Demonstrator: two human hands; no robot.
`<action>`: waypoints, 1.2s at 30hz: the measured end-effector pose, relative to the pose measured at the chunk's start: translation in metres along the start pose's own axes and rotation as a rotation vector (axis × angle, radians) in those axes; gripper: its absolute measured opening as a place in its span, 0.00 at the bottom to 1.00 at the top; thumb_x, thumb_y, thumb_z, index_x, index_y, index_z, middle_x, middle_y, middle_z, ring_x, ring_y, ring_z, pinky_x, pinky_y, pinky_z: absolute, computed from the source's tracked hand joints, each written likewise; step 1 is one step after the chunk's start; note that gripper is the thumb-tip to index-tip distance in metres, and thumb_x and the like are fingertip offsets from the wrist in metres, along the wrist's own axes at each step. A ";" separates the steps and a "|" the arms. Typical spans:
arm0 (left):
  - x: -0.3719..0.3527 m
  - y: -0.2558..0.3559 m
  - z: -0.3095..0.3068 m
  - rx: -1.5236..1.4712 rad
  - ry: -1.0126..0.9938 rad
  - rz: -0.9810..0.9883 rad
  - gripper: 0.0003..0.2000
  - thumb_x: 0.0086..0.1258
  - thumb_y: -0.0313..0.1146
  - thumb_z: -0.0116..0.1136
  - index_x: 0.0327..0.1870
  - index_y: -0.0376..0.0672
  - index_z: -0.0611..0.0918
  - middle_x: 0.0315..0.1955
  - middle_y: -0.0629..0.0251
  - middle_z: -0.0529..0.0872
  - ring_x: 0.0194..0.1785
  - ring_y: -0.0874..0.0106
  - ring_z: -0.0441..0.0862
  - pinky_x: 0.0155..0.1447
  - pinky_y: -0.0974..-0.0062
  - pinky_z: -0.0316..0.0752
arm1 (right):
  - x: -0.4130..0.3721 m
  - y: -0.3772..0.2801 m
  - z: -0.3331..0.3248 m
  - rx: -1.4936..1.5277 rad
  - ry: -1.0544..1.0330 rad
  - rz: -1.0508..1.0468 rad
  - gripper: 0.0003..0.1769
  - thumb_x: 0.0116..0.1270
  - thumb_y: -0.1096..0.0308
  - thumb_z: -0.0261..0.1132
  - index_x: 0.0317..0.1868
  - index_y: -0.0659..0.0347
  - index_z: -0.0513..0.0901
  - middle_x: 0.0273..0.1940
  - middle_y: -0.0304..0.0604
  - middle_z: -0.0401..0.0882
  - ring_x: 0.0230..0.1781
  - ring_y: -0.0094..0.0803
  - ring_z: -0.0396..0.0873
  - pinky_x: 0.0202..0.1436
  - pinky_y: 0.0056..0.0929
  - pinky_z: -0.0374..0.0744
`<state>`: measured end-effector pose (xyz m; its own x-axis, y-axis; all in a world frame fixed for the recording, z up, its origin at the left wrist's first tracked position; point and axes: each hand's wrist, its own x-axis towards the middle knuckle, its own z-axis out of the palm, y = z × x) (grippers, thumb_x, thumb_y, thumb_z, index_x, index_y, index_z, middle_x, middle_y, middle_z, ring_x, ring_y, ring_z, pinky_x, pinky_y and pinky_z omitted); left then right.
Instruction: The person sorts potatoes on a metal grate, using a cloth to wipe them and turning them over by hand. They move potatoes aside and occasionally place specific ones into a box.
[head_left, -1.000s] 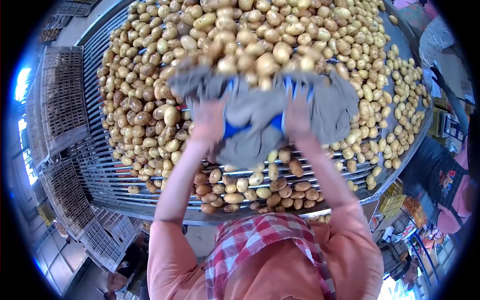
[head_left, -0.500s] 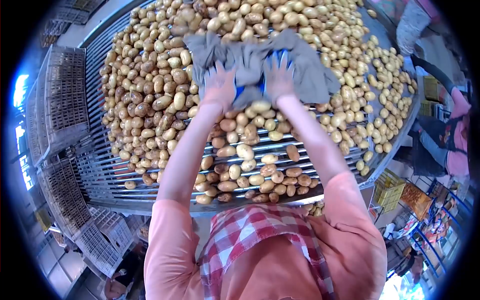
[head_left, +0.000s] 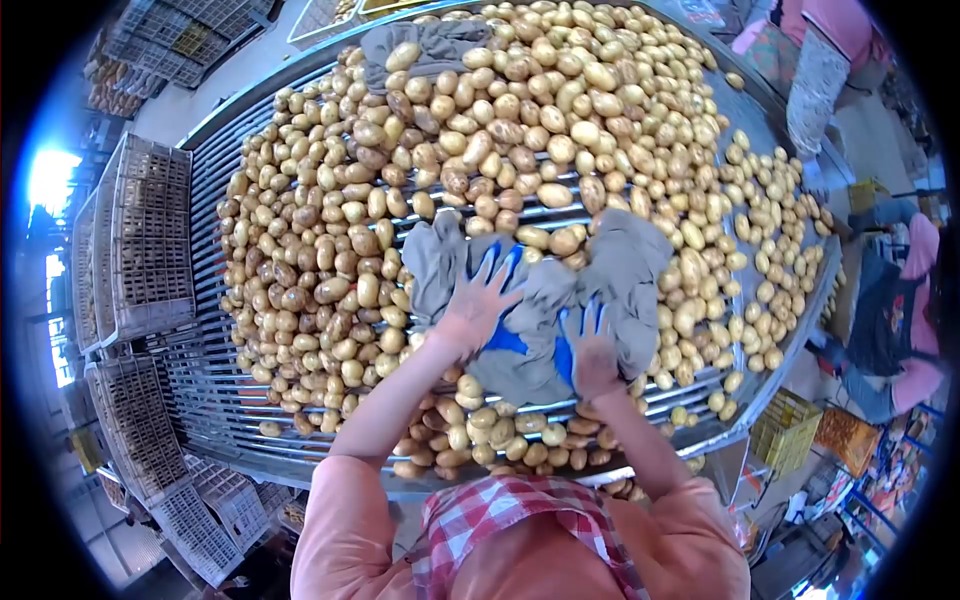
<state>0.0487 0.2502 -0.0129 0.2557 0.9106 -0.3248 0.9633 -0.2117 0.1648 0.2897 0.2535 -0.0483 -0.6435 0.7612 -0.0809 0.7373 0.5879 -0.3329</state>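
Note:
My left hand point(head_left: 480, 305) lies with fingers spread on a crumpled grey cloth point(head_left: 632, 265). Beside it, my right hand point(head_left: 592, 350) presses on the nearer part of the same cloth, its fingers stretched forward and apart. Blue glove material shows at the fingers and palms of both hands. The cloth rests on potatoes point(head_left: 300, 275) that cover a table of metal bars, and it hides the ones beneath it. Several potatoes point(head_left: 500, 430) are bunched between the cloth and my body.
A second grey cloth point(head_left: 435, 45) lies at the far left among potatoes. The metal table edge point(head_left: 215, 460) runs in front of me. Stacked plastic crates point(head_left: 150, 240) stand on the left, a yellow crate point(head_left: 785, 430) on the right. Other people point(head_left: 905, 310) are along the right side.
Both hands have drawn back toward my body with the grey cloth. Potatoes near my edge are now bunched closer together, and bars show in a strip beyond the cloth.

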 end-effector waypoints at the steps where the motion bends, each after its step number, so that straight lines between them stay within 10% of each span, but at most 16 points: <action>1: 0.017 -0.011 -0.005 0.038 0.108 -0.002 0.24 0.60 0.28 0.48 0.60 0.56 0.72 0.68 0.56 0.58 0.72 0.55 0.52 0.67 0.39 0.48 | 0.025 0.006 0.002 -0.013 0.028 0.015 0.26 0.62 0.64 0.55 0.62 0.56 0.69 0.62 0.63 0.59 0.62 0.70 0.56 0.62 0.56 0.63; 8: 0.097 -0.023 -0.035 0.045 0.268 -0.351 0.21 0.63 0.31 0.43 0.60 0.48 0.72 0.65 0.56 0.64 0.66 0.61 0.64 0.65 0.40 0.53 | 0.196 0.042 -0.018 -0.228 0.192 0.158 0.33 0.62 0.70 0.51 0.70 0.53 0.55 0.69 0.60 0.50 0.66 0.68 0.50 0.68 0.55 0.54; 15: -0.027 0.003 0.001 -0.125 0.271 -0.277 0.22 0.59 0.29 0.47 0.58 0.50 0.73 0.50 0.56 0.75 0.55 0.60 0.72 0.60 0.54 0.61 | 0.061 -0.011 -0.002 -0.314 0.083 0.028 0.30 0.66 0.53 0.51 0.65 0.58 0.64 0.68 0.61 0.52 0.67 0.65 0.50 0.68 0.56 0.51; 20: -0.143 0.013 -0.010 -0.208 0.297 -0.423 0.29 0.56 0.58 0.58 0.51 0.43 0.77 0.44 0.52 0.78 0.49 0.56 0.75 0.55 0.58 0.64 | -0.024 -0.041 -0.041 -0.146 -0.056 -0.053 0.30 0.66 0.51 0.54 0.64 0.58 0.66 0.64 0.62 0.61 0.65 0.60 0.58 0.67 0.48 0.58; 24: -0.222 -0.014 -0.012 -0.522 0.591 -0.645 0.18 0.55 0.42 0.66 0.39 0.36 0.81 0.32 0.55 0.83 0.37 0.58 0.80 0.43 0.67 0.73 | -0.011 -0.001 -0.100 0.229 -0.004 0.114 0.27 0.64 0.53 0.59 0.60 0.56 0.70 0.38 0.54 0.80 0.36 0.50 0.80 0.40 0.43 0.76; 29: -0.282 -0.031 -0.032 -0.717 0.810 -0.851 0.12 0.55 0.26 0.66 0.39 0.35 0.80 0.33 0.62 0.82 0.38 0.73 0.77 0.46 0.77 0.71 | 0.084 0.048 -0.073 -0.224 0.101 0.089 0.19 0.63 0.59 0.57 0.52 0.55 0.77 0.39 0.49 0.80 0.40 0.43 0.79 0.42 0.41 0.76; 31: -0.299 -0.050 -0.020 -0.716 0.932 -0.835 0.12 0.56 0.25 0.66 0.40 0.35 0.79 0.35 0.65 0.82 0.40 0.75 0.76 0.48 0.78 0.70 | 0.117 0.036 -0.053 -0.409 -0.224 0.055 0.13 0.63 0.64 0.53 0.45 0.56 0.79 0.41 0.47 0.79 0.44 0.40 0.78 0.44 0.38 0.76; 36: -0.312 -0.073 -0.055 -0.895 1.092 -0.892 0.09 0.58 0.21 0.62 0.40 0.34 0.78 0.35 0.67 0.80 0.41 0.75 0.75 0.50 0.76 0.70 | 0.098 0.032 -0.053 -0.198 -0.147 0.141 0.13 0.65 0.62 0.49 0.38 0.58 0.79 0.41 0.47 0.79 0.44 0.42 0.78 0.45 0.40 0.75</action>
<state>-0.1057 0.0010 0.1274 -0.8549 0.5106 0.0919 0.3202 0.3799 0.8679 0.2613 0.3617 -0.0170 -0.5443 0.7996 -0.2537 0.8380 0.5323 -0.1199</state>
